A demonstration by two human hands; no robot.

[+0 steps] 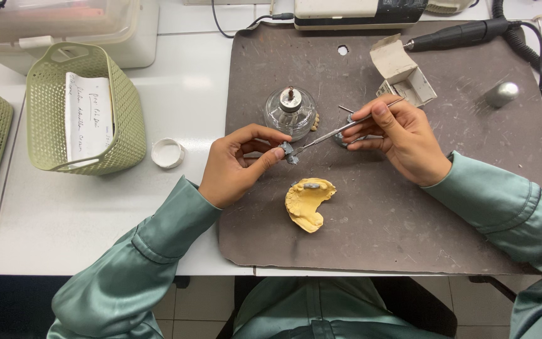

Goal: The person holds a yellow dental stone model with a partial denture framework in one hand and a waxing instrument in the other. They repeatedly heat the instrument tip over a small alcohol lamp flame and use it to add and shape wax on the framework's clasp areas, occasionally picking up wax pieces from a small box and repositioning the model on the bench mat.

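Pinching a small grey piece [288, 151] between thumb and fingertips, the left hand [239, 164] held it up just over the dark mat [371, 226] on the bench [64, 213], while the right hand [396, 138] gripped a slim metal instrument [334, 132] pen-fashion, fingers pressed together on the shaft, its tip touching the grey piece. Both hands were closed on what they held, neither one spread.

Risk number one, as I judged it: that grey piece was tiny and held only by fingertips, so a push from the tip a shade too firm could have flicked it out of the pinch and onto the mat, or off the bench edge, which lay not far below the wrists.

Second worry was the glass spirit lamp [290, 112], standing just behind the two hands. No flame could be made out at the wick, but the right hand's knuckles and the instrument passed close by, and a sleeve or elbow swing could have knocked it.

The yellow plaster cast [309, 202] lay just below the hands on the mat, apart from them; a dropped instrument could have chipped it.

Further off sat an open cardboard box [404, 75], a black handpiece [459, 34], a white lid [167, 152] and a green basket [83, 110] with a paper slip, all well clear of trouble
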